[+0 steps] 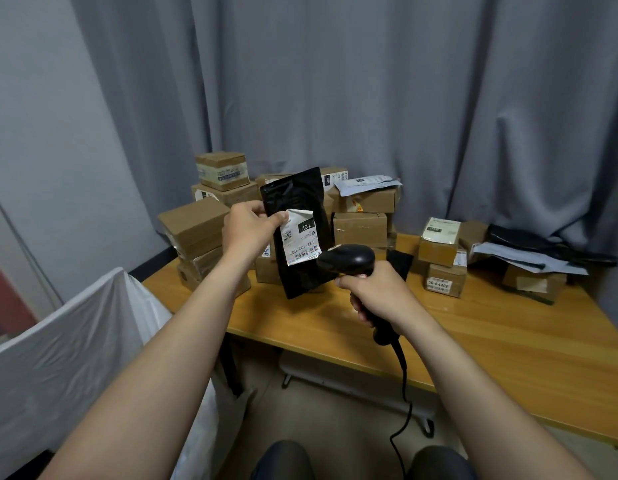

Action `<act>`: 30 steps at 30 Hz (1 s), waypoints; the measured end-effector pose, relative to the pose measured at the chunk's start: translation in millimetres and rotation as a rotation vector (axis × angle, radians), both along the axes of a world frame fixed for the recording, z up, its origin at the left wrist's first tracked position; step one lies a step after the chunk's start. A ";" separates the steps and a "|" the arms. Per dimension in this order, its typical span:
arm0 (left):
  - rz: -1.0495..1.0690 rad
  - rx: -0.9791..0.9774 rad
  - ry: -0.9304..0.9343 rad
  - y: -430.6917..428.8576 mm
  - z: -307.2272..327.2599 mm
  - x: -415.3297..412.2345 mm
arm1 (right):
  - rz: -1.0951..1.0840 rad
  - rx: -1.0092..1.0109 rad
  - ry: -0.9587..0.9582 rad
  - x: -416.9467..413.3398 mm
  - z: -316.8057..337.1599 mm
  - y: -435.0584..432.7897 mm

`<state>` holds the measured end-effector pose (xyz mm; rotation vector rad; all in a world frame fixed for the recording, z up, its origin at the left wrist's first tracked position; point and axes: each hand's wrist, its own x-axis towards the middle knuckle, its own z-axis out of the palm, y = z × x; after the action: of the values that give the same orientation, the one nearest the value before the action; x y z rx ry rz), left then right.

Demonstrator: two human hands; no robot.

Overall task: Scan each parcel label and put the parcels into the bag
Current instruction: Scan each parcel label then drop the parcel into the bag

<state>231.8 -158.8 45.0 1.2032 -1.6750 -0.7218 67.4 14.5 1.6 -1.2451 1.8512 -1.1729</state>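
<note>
Frame centre: my left hand pinches the black parcel, my right hand grips the scanner beside its label

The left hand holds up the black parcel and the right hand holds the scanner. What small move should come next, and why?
Probably turn the scanner onto the barcode at the lower edge of the label. The left hand pinches the black parcel upright, label facing the camera, and the scanner in the right hand sits just beside that barcode.
</note>
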 end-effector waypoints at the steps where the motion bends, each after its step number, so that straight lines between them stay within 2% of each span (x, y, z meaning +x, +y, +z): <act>1: -0.002 -0.002 -0.001 -1.0 0.1 0.0 | -0.002 0.001 -0.005 0.1 -0.4 -0.1; 8: -0.012 -0.028 -0.031 0.8 -4.0 7.7 | -0.018 -0.009 -0.033 1.0 -5.3 -0.8; 13: 0.076 -0.055 -0.101 25.3 -18.1 35.9 | -0.039 -0.036 -0.073 12.7 -12.2 -7.8; 20: 0.220 -0.052 -0.265 63.5 -48.0 115.7 | -0.052 -0.098 -0.100 50.8 -34.9 -28.9; 30: 0.429 0.090 -0.372 87.0 -98.3 241.2 | 0.043 -0.003 -0.120 110.1 -56.6 -46.9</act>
<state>472.9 -71.7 -53.2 1.7733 -1.6021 -0.3208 177.5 -32.4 -55.0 -1.1837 1.7276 -1.2015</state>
